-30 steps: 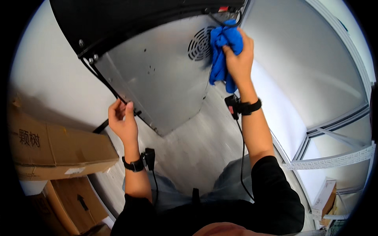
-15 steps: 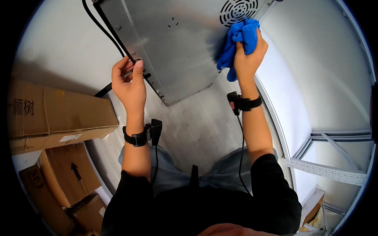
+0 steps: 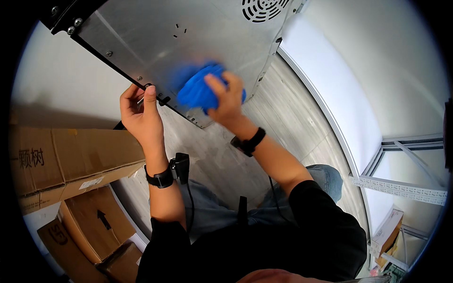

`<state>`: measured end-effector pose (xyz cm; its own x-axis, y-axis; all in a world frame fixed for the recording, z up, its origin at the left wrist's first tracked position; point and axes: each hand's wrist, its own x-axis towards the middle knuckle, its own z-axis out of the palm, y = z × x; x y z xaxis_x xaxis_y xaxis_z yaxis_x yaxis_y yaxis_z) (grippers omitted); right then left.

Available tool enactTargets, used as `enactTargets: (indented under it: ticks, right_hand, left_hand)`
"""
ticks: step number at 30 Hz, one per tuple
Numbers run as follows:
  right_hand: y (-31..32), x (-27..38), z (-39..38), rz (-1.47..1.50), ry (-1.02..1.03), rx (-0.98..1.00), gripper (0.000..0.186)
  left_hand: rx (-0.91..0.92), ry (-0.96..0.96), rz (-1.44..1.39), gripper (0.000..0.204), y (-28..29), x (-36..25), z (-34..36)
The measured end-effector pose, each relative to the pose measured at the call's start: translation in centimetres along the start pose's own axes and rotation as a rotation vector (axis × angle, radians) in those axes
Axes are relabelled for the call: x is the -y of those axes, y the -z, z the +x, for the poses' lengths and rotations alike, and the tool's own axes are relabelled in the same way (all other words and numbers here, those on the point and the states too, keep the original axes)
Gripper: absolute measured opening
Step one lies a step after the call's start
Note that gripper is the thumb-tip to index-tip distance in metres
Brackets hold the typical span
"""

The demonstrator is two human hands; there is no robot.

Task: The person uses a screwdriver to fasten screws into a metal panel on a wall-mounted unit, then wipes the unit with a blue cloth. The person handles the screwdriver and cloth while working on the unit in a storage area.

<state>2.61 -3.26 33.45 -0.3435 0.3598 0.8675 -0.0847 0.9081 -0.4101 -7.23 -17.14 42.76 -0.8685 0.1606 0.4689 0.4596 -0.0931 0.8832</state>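
A large metal cabinet panel (image 3: pixel 141 42) with screws along its edge and a round vent (image 3: pixel 265 5) fills the top of the view. My right hand (image 3: pixel 229 96) is closed on a blue cloth (image 3: pixel 200 89), which lies against the lower part of the panel and is partly smeared by motion. At the panel's left edge, my left hand (image 3: pixel 141 111) grips the dark rim between thumb and fingers, beside a small black fitting (image 3: pixel 164 101). Part of its fingers is hidden behind the edge.
Cardboard boxes (image 3: pixel 94 153) are stacked at my left, close to the left forearm. A pale wall panel (image 3: pixel 325 70) with a metal-edged base curves along the right. Farther right stands a white perforated metal rack (image 3: pixel 401 186). Light wood-look floor (image 3: pixel 288 111) shows below the panel.
My right hand has swept the cloth from the panel's right side leftward and down, to near the lower middle. The view has shifted; my left hand remains at the edge.
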Motion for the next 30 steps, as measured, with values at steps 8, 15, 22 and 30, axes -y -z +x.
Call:
enactTargets:
  ticks: [8,15,22,30]
  right_hand:
    - [5.7,-9.3,2.6,-0.102,-0.394,-0.269,0.068]
    - [1.1,-5.5,-4.0,-0.053,-0.286,-0.173,0.069]
    - [-0.5,3.1,0.6,0.114,-0.385,-0.092,0.063]
    - [7.7,10.2,16.6,0.258,-0.251,-0.256,0.058]
  left_hand:
    - [0.057,-0.004,-0.053,0.027,0.4,0.8,0.6]
    - [0.047,0.078,-0.113,0.035,0.0,0.1,0.3]
    - [0.197,0.168,-0.019,0.038,1.4,-2.0,1.2]
    - [0.239,0.136,0.088,0.057,4.0,-13.1,6.0]
